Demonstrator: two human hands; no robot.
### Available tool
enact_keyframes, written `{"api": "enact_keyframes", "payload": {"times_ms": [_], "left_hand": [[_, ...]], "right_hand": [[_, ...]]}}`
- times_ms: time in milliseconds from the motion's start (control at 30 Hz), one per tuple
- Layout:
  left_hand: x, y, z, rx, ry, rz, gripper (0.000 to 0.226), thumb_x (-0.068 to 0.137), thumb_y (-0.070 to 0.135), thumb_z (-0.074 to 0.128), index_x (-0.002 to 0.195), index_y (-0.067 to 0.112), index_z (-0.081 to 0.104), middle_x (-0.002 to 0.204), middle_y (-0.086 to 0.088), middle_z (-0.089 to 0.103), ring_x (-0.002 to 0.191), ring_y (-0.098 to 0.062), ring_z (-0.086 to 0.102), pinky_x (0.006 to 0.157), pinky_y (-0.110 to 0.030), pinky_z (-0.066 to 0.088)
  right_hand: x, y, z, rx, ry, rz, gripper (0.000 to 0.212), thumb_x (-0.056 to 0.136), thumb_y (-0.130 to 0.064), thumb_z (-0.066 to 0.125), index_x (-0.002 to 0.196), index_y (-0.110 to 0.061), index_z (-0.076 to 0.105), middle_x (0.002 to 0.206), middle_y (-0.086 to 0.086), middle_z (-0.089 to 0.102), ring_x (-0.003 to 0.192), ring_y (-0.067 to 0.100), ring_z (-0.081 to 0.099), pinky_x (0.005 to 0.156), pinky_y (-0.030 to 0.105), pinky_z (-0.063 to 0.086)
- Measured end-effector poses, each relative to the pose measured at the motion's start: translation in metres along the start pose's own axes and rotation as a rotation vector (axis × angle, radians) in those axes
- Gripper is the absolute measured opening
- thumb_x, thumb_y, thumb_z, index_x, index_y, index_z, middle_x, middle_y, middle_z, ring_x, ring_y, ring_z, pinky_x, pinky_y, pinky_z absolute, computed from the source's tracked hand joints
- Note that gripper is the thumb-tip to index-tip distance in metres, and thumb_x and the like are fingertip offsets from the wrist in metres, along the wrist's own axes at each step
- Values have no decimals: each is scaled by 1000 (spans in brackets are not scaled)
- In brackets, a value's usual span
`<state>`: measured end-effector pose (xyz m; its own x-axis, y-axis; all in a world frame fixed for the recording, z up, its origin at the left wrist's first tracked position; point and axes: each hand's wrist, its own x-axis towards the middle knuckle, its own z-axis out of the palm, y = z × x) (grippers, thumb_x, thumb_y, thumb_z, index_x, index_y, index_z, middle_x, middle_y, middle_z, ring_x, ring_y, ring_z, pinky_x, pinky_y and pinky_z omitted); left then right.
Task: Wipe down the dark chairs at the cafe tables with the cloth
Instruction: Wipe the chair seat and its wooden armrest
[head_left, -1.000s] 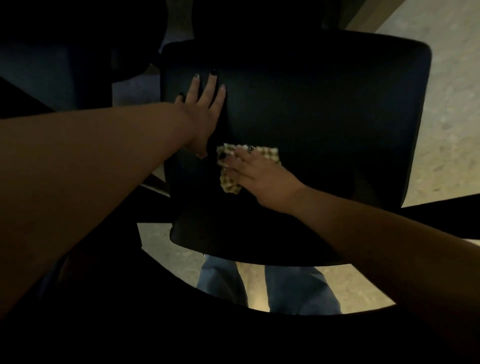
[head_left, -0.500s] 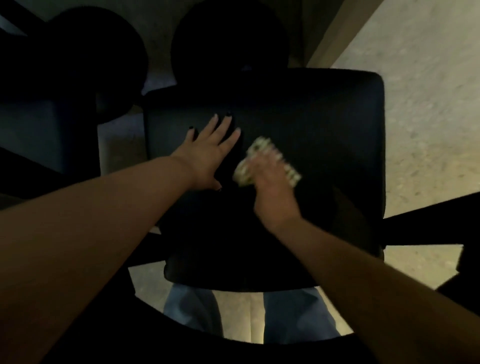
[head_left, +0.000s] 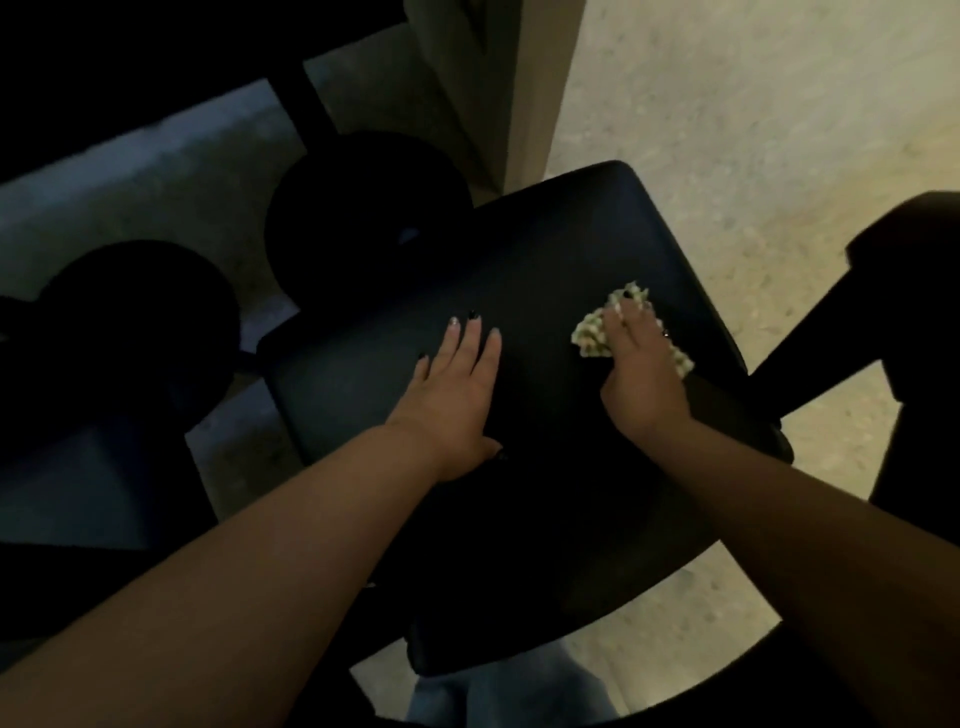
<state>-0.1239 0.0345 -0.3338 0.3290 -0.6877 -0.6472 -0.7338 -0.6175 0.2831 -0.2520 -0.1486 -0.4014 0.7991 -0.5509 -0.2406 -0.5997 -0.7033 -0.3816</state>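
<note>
A dark chair seat (head_left: 545, 270) fills the middle of the view, tilted toward the upper right. My left hand (head_left: 457, 379) lies flat on the seat with its fingers straight. My right hand (head_left: 639, 364) presses a small pale checked cloth (head_left: 589, 335) onto the right part of the seat, fingers laid over it. Most of the cloth is hidden under that hand; its edges show at the left and the lower right.
Two round dark stools or table bases (head_left: 363, 208) (head_left: 130, 322) stand at the left. Another dark chair (head_left: 914, 270) stands at the right edge. A pale pillar (head_left: 498, 78) rises behind the seat, with light floor (head_left: 753, 104) to its right.
My right hand has slid the cloth from beside my left hand to the right side of the seat. The view has swung, so the seat now sits tilted.
</note>
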Motion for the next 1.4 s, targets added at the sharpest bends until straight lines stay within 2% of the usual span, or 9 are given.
{"api": "enact_keyframes", "payload": {"times_ms": [100,267,467,600,700,833,967,1200,1400], "left_hand": [[14,11,1,12,-34,-4,116,83,37,73,152,17,-18,159,-3,-27,146,-21,-25,119,-42,1],[40,28,-3,115,-52,14,114,83,38,73,153,16,-14,161,-5,-22,147,-23,-21,119,-44,4],[63,39,-2,243,-129,64,114,81,37,75,154,24,-11,161,-5,-20,148,-26,-18,118,-52,11],[71,46,0,366,-245,65,114,80,40,74,150,40,-16,156,-6,-33,143,-33,-30,113,-65,13],[72,47,3,397,-306,38,119,78,42,76,146,46,-21,150,-4,-44,138,-36,-38,109,-72,15],[69,42,7,392,-287,65,123,77,36,79,146,46,-23,146,-4,-49,136,-37,-41,108,-72,18],[68,38,10,401,-251,103,124,78,37,78,146,45,-25,147,-6,-48,137,-39,-39,107,-72,20],[67,21,17,363,-168,210,122,76,42,78,148,43,-20,151,-6,-42,139,-38,-35,106,-71,21],[61,8,19,336,-131,279,113,81,45,73,153,34,-13,156,-6,-34,142,-35,-30,111,-67,15]], "right_hand": [[20,9,-6,20,33,50,74,83,5,50,150,-7,21,159,13,7,147,29,2,119,37,6],[48,29,-20,71,55,234,74,87,0,48,152,-12,15,160,8,4,147,27,1,119,38,8],[28,38,-3,80,172,309,77,84,2,49,152,-13,16,160,7,6,147,27,3,119,36,3],[2,41,8,120,272,426,75,83,5,49,151,-12,23,160,7,12,147,26,6,120,37,5],[-16,42,11,148,296,545,77,82,5,49,151,-16,21,160,4,12,147,24,6,120,39,7],[-40,40,16,205,342,775,80,84,6,47,153,-17,14,160,0,9,147,23,2,120,41,8],[-61,36,20,261,386,948,81,83,9,45,153,-14,12,160,6,5,147,25,-2,120,40,8],[-82,28,19,392,400,1216,72,89,1,48,152,-9,15,159,11,11,146,28,11,118,36,14],[-121,-47,53,563,335,1524,73,92,-8,51,152,-8,9,158,14,12,143,32,18,117,41,20]]}}
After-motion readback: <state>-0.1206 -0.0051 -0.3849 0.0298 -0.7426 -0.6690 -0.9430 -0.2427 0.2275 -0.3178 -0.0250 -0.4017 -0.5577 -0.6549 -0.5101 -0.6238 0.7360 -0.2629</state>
